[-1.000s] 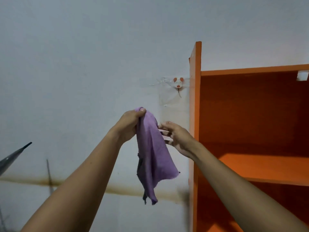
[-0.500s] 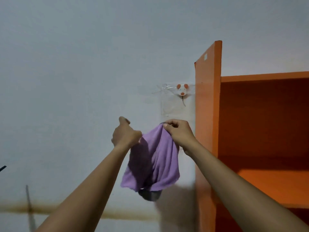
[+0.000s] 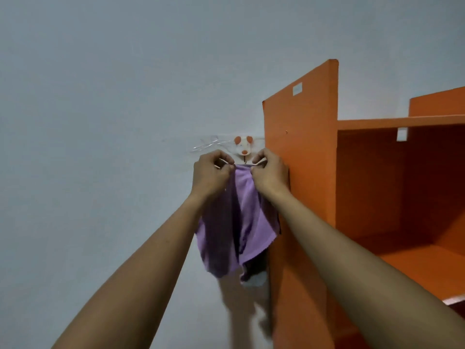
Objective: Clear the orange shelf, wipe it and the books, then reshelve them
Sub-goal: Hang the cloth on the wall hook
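Pale grey wall (image 3: pixel 100 122) beside orange board shelf unit (image 3: pixel 302 147): purple microfibre cloth (image 3: pixel 241 217) hanging limp under mouse-shaped plastic wall hook (image 3: pixel 242 147), top hem pinched in curled fingers of left hand (image 3: pixel 211 172) and right hand (image 3: pixel 270 175); probably handles light, soft, floppy, so grip at hem.

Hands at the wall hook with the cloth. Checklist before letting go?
1. Left hand pinches the top edge of the purple cloth: ok.
2. Right hand pinches the same edge: ok.
3. Cloth top sits just under the mouse-shaped hook: ok.
4. Cloth caught on the hook's prong: cannot tell, the fingers hide it.
5. Books back in the orange shelf: not ok, none in the compartment that shows.
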A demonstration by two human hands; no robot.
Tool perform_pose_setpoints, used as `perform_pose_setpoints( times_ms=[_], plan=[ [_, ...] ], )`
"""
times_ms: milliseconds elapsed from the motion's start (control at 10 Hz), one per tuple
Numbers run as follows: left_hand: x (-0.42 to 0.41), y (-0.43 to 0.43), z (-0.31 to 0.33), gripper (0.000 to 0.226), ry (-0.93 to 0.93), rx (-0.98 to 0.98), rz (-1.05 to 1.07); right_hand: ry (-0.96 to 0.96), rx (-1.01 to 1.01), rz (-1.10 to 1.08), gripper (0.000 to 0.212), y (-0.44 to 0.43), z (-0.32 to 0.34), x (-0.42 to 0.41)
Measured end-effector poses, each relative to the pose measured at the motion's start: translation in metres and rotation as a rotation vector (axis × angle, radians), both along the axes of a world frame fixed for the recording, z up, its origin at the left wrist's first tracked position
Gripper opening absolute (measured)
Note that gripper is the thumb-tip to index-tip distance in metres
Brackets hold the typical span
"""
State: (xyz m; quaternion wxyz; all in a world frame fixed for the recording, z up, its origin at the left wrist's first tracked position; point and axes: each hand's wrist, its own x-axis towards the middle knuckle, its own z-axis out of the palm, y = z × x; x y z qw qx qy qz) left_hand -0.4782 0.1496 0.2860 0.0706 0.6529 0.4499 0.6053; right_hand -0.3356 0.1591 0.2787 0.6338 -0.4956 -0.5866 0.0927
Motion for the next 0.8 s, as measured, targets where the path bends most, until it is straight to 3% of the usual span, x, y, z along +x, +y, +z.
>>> perform_pose_setpoints(
  times_ms=[200, 400, 600, 700, 800],
  plan=[
    [0.008, 0.025, 0.018, 0.020, 0.181, 0.116, 0.167, -0.318, 0.118, -0.234, 0.024, 0.022, -0.002, -0.010],
    [0.015, 0.049, 0.021, 0.025, 0.363, 0.163, 0.338, -0.352, 0.024, -0.264, 0.028, 0.046, 0.009, -0.014],
    [0.018, 0.060, -0.016, 0.024, 0.284, 0.090, 0.311, -0.297, 0.016, -0.182, 0.023, 0.047, -0.030, -0.017],
    [0.023, 0.051, -0.034, 0.026, 0.152, 0.097, 0.169, -0.098, 0.045, -0.035, 0.034, 0.041, -0.049, -0.019],
    [0.018, 0.031, -0.085, 0.026, -0.006, -0.026, 0.101, 0.003, -0.085, -0.006, 0.042, 0.027, -0.093, -0.019]
  ],
)
